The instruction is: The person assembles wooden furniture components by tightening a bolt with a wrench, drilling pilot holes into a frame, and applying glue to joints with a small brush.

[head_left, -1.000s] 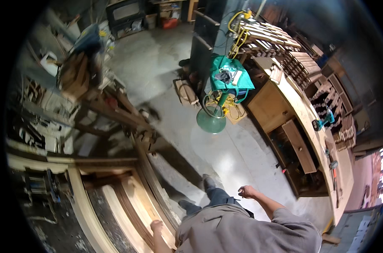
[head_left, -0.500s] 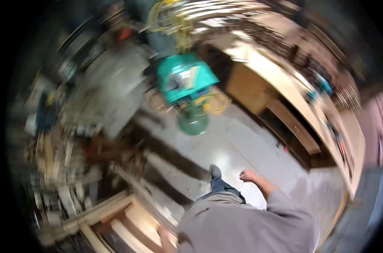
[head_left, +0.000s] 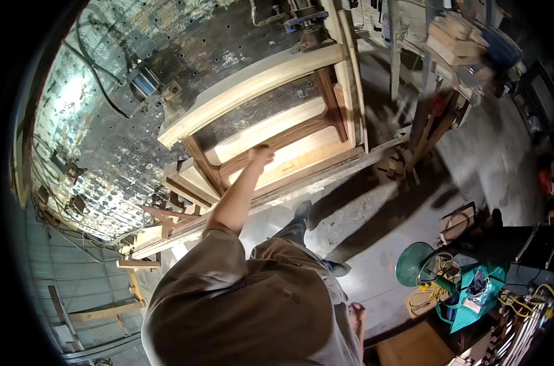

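A wooden frame (head_left: 265, 79) lies on the workbench, with a pale curved outer rail and dark brown inner pieces. My left hand (head_left: 263, 156) is stretched out over its near part, beside a dark brown curved rail (head_left: 295, 133). Its fingers look curled, and I see nothing in them; whether it touches the wood I cannot tell. Low at my side hangs my right hand (head_left: 356, 317), partly hidden by my body, its fingers loosely curled with nothing visible in them.
The dark, paint-specked benchtop (head_left: 216, 36) carries clamps (head_left: 149, 85) and hoses. Cut wood pieces (head_left: 457, 39) are stacked at the far right. To the right stand a green disc-shaped base (head_left: 413, 264), a teal bag (head_left: 478, 296) and yellow cords (head_left: 536, 302). Wood scraps (head_left: 399, 166) lie by the bench.
My view has swung left, so the bench and wooden frame now fill the upper middle and the teal bag sits at lower right. My left hand has come forward over the frame.
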A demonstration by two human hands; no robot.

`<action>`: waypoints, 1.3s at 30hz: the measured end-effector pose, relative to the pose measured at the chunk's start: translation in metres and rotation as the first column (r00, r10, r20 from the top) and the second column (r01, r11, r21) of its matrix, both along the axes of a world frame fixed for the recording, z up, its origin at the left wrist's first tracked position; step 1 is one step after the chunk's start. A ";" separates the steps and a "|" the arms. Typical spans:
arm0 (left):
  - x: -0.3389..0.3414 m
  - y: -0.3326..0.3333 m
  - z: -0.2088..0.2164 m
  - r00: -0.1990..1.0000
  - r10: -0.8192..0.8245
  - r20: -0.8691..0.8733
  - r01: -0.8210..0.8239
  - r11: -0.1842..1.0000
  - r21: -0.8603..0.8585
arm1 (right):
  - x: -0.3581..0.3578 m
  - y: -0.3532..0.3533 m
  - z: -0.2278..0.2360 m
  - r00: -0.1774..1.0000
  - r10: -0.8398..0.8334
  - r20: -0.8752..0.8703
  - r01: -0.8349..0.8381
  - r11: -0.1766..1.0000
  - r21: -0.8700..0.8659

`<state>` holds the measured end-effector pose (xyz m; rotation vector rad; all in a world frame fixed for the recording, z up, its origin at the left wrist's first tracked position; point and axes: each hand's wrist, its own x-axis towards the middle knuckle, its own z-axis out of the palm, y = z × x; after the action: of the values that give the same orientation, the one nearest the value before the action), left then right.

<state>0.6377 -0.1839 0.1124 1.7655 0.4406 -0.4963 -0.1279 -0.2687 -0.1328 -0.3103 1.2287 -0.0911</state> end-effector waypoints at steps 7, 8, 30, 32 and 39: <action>0.176 0.025 -0.002 0.938 0.266 -0.222 -0.327 0.469 -0.821 | 0.158 -0.081 0.132 0.792 0.348 -0.502 -0.538 0.786 -0.304; 0.189 0.021 -0.002 0.938 0.296 -0.180 -0.302 0.442 -0.845 | 0.185 -0.081 0.149 0.794 0.360 -0.490 -0.562 0.741 -0.367; 0.199 0.007 0.010 0.892 0.449 -0.055 -0.307 0.513 -0.801 | 0.211 -0.105 0.166 0.667 0.481 -0.570 -0.718 0.619 -0.318; 0.188 0.005 0.015 0.895 0.440 -0.071 -0.304 0.488 -0.818 | 0.211 -0.104 0.168 0.613 0.537 -0.580 -0.782 0.518 -0.346; 0.130 0.006 0.028 0.893 0.443 -0.086 -0.314 0.473 -0.823 | 0.251 -0.134 0.170 0.451 0.641 -0.621 -0.891 0.281 -0.356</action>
<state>0.7682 -0.1777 0.1400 0.7190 0.3915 -0.1799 0.1230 -0.4024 0.0373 -1.6463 1.2323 0.4652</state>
